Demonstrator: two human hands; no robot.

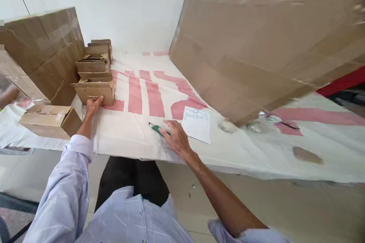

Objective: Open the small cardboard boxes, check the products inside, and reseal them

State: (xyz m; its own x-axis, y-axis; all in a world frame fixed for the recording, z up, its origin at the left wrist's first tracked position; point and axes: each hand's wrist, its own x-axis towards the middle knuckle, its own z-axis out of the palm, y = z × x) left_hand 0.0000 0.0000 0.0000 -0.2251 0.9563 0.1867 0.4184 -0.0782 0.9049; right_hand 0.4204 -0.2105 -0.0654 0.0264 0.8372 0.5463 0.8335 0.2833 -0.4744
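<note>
One cutter [156, 128] is near the table's [119, 136] front edge, at the right hand [177, 137], thumb and fingers apart; I cannot tell whether it grips. Just beside lies paper [196, 132], its blue marks too small to read. Toward the left end, the left hand [93, 107] touches a box's [95, 91] front; its grip is unclear. Beyond, unreadable pink lettering [155, 100] marks the cover.

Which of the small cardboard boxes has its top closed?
The front-left box, lowest in the picture: its top lies flat and closed, while the row of boxes beyond it shows raised flaps.
</note>
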